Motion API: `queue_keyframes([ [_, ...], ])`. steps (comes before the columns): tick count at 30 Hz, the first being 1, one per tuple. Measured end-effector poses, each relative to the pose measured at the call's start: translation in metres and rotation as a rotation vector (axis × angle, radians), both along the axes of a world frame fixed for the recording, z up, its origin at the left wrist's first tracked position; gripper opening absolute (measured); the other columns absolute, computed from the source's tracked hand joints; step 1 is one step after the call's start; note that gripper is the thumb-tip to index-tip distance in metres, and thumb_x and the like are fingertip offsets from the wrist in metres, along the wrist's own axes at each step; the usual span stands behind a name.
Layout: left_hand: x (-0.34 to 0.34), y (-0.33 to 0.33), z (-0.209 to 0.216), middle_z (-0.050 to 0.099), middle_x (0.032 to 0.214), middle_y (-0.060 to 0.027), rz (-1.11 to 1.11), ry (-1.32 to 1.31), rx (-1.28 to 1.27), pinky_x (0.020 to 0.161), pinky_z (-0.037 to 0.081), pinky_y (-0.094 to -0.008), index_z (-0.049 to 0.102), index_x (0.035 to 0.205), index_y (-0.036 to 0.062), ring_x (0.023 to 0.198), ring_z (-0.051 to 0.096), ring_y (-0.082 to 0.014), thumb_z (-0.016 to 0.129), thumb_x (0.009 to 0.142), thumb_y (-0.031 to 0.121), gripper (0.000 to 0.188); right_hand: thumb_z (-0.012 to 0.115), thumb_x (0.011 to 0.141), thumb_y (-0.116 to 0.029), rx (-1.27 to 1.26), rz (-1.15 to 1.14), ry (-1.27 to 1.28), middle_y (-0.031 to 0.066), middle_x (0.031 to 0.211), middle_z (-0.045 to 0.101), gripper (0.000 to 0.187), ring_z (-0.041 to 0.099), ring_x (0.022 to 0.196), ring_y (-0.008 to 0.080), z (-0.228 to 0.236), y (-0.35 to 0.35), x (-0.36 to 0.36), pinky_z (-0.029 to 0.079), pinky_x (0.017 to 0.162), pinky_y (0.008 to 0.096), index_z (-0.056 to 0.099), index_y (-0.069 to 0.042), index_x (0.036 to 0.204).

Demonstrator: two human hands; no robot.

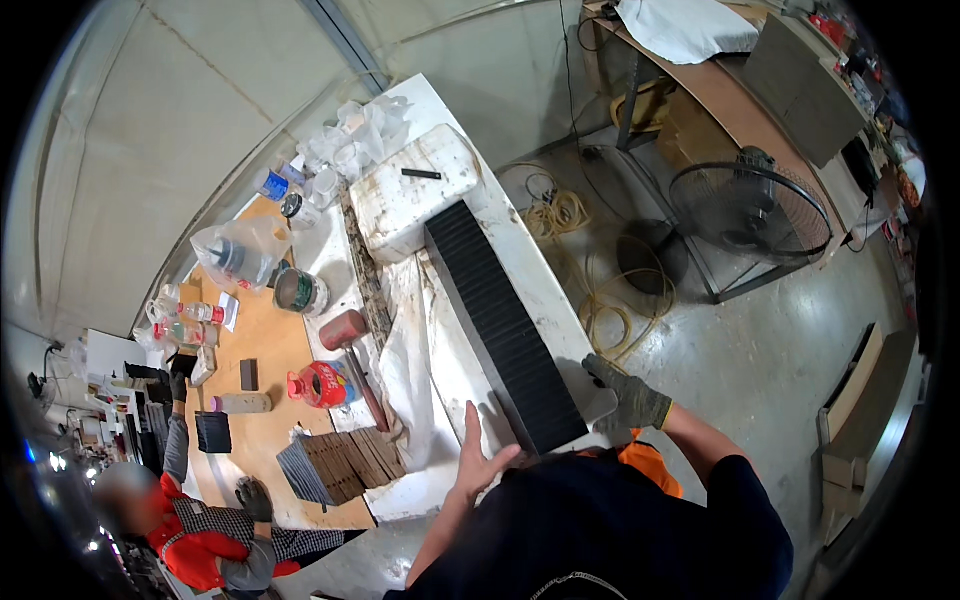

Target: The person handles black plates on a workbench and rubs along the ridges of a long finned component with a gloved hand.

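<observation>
A long row of dark, thin slabs (pixel 505 325), packed side by side, lies on the white work table (pixel 545 310) in front of me. My left hand (pixel 480 460) is bare, its thumb and fingers spread at the left of the row's near end. At the right of that end is my right hand (pixel 635 397), in a dark grey glove. Its fingers are bent around a flat, pale grey piece with a rounded edge (pixel 598 406); the exact kind is unclear. A stained white block (pixel 415 190) stands at the row's far end, with a small black strip (pixel 421 174) on top.
Left of the row are a red-headed mallet (pixel 344 330), a red-capped bottle (pixel 322 385), an open can (pixel 300 290) and stacked brown slabs (pixel 345 465). A co-worker in red (pixel 205 540) works at the left. A floor fan (pixel 750 210) and coiled hose (pixel 610 320) are at right.
</observation>
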State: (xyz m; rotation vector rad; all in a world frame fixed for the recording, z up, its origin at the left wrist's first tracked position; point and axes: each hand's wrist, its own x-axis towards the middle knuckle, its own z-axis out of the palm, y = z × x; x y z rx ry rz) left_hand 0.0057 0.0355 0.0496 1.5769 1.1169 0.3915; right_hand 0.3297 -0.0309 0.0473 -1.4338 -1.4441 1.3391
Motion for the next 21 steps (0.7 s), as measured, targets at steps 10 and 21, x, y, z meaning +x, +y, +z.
queue_keyframes([
  [10,0.031,-0.037,-0.014,0.001,0.151,-0.0292,-0.265,0.374,0.293,0.114,0.020,-0.0384,0.000,0.143,-0.0096,0.141,0.008,-0.0387,0.076,0.068,0.051,0.123,0.076,0.063,-0.053,0.096,0.076,-0.476,0.0248,0.145,0.029,0.110,0.030,0.135,0.0357,-0.004,-0.024,-0.049,0.024,0.112,0.0399,0.024,0.002,0.143],
  [21,0.043,-0.024,-0.030,0.011,0.148,-0.0314,-0.193,0.387,0.524,0.107,0.035,-0.0365,-0.004,0.143,-0.0089,0.135,0.027,-0.0410,0.082,0.063,0.038,0.127,0.075,0.063,-0.054,0.274,-0.090,-0.539,0.0247,0.135,0.042,0.104,0.040,0.126,0.0380,-0.047,-0.018,-0.068,0.030,0.107,0.0436,0.031,0.003,0.139],
])
